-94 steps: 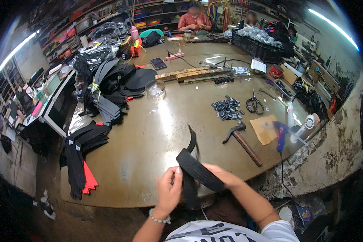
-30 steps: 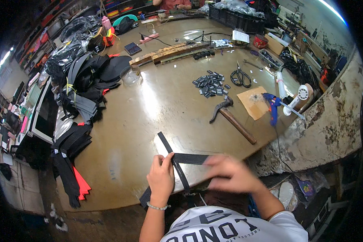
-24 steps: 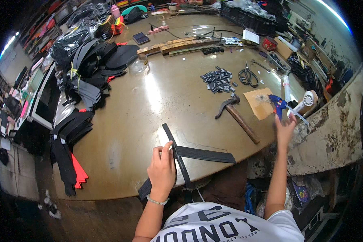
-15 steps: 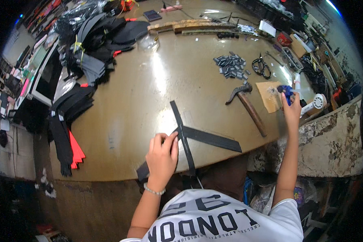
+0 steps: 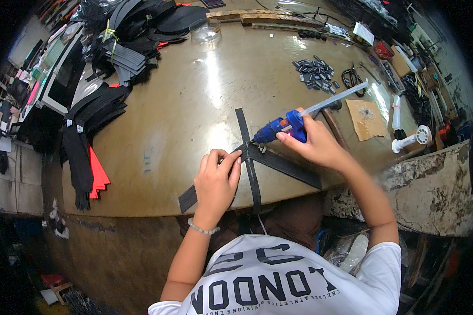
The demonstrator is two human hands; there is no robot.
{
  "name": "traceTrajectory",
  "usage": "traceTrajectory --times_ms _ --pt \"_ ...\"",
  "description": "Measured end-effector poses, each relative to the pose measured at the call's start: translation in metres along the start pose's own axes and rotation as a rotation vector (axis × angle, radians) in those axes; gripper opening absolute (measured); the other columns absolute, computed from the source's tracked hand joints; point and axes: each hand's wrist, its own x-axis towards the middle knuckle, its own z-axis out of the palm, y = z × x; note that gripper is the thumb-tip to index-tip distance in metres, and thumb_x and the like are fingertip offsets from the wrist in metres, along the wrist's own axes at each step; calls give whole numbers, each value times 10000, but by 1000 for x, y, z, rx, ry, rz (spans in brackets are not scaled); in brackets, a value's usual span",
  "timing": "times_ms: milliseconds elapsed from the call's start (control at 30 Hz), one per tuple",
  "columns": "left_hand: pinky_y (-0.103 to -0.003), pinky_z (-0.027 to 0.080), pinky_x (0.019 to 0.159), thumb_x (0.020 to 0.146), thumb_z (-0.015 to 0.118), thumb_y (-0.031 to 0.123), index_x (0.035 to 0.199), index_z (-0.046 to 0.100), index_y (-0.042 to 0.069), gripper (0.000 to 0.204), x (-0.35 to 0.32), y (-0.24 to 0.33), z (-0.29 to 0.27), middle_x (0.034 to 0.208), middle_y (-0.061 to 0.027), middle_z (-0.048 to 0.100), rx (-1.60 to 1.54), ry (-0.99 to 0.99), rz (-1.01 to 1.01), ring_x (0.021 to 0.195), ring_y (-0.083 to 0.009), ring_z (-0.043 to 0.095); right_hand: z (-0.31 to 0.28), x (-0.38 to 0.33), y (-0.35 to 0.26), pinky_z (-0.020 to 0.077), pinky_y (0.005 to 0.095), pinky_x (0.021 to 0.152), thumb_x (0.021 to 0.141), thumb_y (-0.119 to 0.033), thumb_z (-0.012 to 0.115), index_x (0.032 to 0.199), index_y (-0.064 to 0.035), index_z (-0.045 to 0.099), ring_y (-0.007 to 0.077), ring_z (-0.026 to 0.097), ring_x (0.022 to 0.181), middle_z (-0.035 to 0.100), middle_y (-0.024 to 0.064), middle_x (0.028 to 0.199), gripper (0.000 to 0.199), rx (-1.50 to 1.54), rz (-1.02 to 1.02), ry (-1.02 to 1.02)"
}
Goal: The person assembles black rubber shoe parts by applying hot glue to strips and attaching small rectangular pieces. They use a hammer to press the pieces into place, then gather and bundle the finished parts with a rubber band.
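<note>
My right hand is wrapped round a blue hot glue gun, a long pale glue stick jutting from its back. The gun's nozzle points left and down at the spot where two black straps cross; whether it touches them I cannot tell. A wider black strap lies slantwise under a narrower black strap, which runs over the table's near edge. With fingers bent together, my left hand pinches or presses the wide strap just left of the crossing.
Behind my right hand lies a hammer, partly hidden. Beyond are small dark metal pieces, black scissors and a cardboard piece. A white spool sits at the right edge, bundled black straps at the left.
My right hand has brought the glue gun from the cardboard at the right to the strap crossing. My left hand stays on the strap. The whole view has shifted slightly.
</note>
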Motion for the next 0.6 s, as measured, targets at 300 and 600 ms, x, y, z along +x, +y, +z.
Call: traceTrajectory --times_ms 300,600 --pt "-357 494 646 844 699 154 974 737 139 137 0 0 2 871 -45 598 23 -12 -16 786 -220 601 5 -8 -2 501 405 613 885 -406 665 1149 37 521 341 663 658 661 199 749 535 -33 -26 -35" --pt "-357 499 662 846 695 158 979 734 137 140 -2 -1 2 869 -47 598 32 -2 6 798 -233 603 -2 -37 -14 501 388 623 884 -390 675 1112 -20 582 300 639 636 655 162 793 444 66 -88 -218"
